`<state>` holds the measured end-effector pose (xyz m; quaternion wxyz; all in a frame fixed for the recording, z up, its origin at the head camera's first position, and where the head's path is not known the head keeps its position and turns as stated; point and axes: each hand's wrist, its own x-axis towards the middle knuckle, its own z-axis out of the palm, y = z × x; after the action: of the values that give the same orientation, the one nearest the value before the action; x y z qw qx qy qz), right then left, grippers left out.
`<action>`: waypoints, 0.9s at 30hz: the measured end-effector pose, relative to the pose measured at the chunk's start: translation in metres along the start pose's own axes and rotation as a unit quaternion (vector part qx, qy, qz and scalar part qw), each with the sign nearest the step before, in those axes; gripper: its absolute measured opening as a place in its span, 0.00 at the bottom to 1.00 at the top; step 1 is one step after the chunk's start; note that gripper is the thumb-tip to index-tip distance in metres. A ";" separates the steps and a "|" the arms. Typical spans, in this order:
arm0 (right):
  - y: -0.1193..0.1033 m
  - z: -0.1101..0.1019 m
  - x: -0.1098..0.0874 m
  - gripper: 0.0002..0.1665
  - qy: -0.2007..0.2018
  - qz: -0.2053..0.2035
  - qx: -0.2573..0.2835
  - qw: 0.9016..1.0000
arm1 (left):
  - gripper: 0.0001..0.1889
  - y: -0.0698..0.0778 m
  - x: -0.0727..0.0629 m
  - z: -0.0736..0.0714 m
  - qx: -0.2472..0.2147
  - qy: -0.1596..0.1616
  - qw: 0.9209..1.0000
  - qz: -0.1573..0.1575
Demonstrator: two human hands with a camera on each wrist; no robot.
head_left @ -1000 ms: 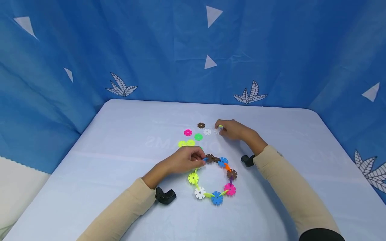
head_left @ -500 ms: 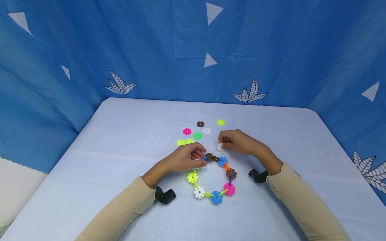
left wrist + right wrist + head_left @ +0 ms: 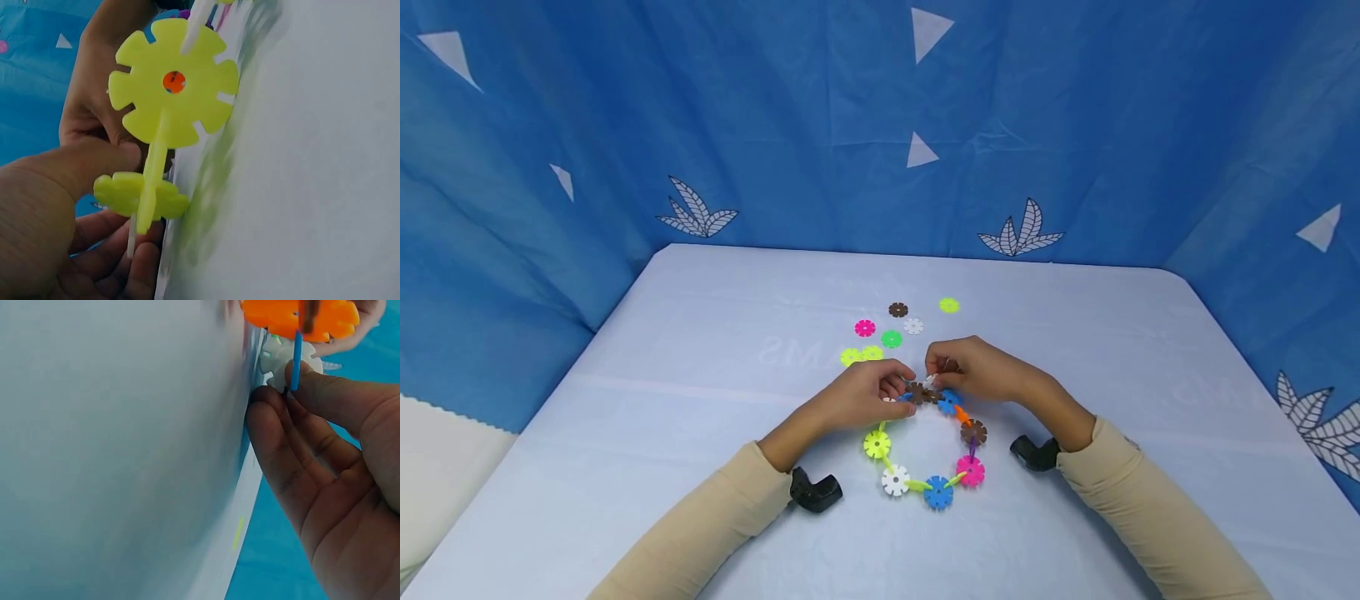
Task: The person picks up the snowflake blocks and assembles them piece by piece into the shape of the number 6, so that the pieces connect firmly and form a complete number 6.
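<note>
Both hands are at work just below the middle of the frame! The left hand (image 3: 861,396) has thumb and fingers curled round the upper left of the ring (image 3: 938,492), by a blue disc (image 3: 905,397); its exact hold is partly hidden. And the right hand (image 3: 981,367), fingers bent, pinches a white disc (image 3: 275,359) between thumb and fingertips, right at the ring's top beside a brown disc (image 3: 916,392). Slotted in or merely against it? Cannot tell.

What a colourful ring, lower centre on the counter (image 3: 1075,308): notched discs of yellow, white, blue, pink and brown, with others set edge-on between them, yellow at the bottom, purple and orange on the right. Above the hands lie the loose discs (image 3: 892,339): brown, pink, green, white and yellow, two yellows side by side at the left hand's back.
</note>
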<state>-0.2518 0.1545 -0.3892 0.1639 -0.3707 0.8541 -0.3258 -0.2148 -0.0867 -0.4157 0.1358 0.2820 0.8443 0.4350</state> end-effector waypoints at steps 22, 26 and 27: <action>-0.009 0.006 0.007 0.08 0.018 -0.027 -0.027 0.999 | 0.16 0.009 -0.002 0.007 0.123 0.028 0.991 0.040; -0.009 0.007 0.009 0.09 0.015 -0.041 -0.031 0.999 | 0.17 0.011 -0.003 0.008 0.144 0.029 0.988 0.041; -0.009 0.007 0.010 0.09 0.016 -0.043 -0.032 0.998 | 0.17 0.011 -0.003 0.008 0.147 0.030 0.988 0.040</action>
<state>-0.2494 0.1394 -0.3886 0.1241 -0.4072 0.8496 -0.3113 -0.2042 -0.0781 -0.4116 0.0497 0.3193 0.8908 0.3193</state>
